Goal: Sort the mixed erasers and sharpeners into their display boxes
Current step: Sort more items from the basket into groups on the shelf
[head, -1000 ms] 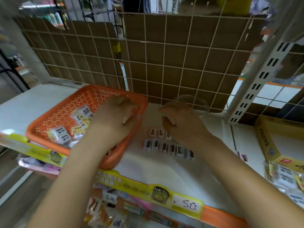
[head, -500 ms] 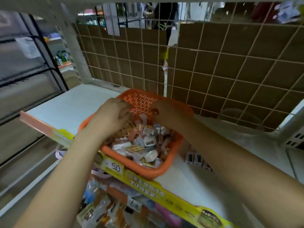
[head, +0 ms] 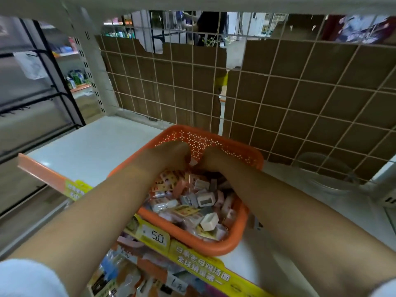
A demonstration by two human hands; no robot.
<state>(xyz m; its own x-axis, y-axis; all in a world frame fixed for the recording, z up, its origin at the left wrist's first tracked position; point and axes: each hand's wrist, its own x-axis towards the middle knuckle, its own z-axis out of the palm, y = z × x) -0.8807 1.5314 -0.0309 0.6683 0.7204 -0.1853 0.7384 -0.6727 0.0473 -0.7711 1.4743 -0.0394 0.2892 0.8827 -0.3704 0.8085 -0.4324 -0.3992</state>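
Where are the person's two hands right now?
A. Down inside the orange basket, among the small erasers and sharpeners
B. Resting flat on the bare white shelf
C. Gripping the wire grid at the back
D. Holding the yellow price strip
A: the left hand and right hand both reach into the far end of the orange basket, above the heap of erasers and sharpeners.

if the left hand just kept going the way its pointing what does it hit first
Probably the far perforated wall of the orange basket. The left hand reaches forward over the pile of erasers and sharpeners, close to that wall. Depth is hard to judge; the right hand sits just beside it.
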